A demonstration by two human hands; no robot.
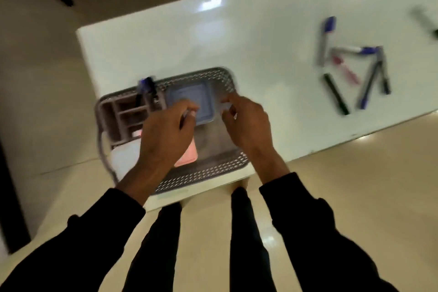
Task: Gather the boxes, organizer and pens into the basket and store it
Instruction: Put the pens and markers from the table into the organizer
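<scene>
Head view, blurred by motion, looks down on a white worktop [260, 38] with a grey perforated basket [227, 83] at its near-left corner. Both hands hover over the basket. The left hand [166, 135] has its fingers curled round something thin and pale, seemingly a pen, though the blur keeps that uncertain. The right hand [246, 123] has loosely bent fingers near the basket's far rim; whether that grip is grasping anything cannot be told.

Between the two hands lies a blue-lidded box [189, 99]. Under the left hand sits a pink box [187, 156], and just left of its wrist a white box [123, 156]. Beyond the left hand's knuckles stands the compartmented organizer [123, 111], with a blue-capped pen [145, 87] upright at its far side.

Well to the right of the right hand, a scatter of loose pens [336, 95] lies on the worktop: blue-capped, dark and one red.

Judging from this, boxes and organizer are in and the pen-gathering step is in hand. The next move likely calls for dropping the held pen into the organizer, then a long reach rightward to collect the loose pens before the basket can be stored
</scene>
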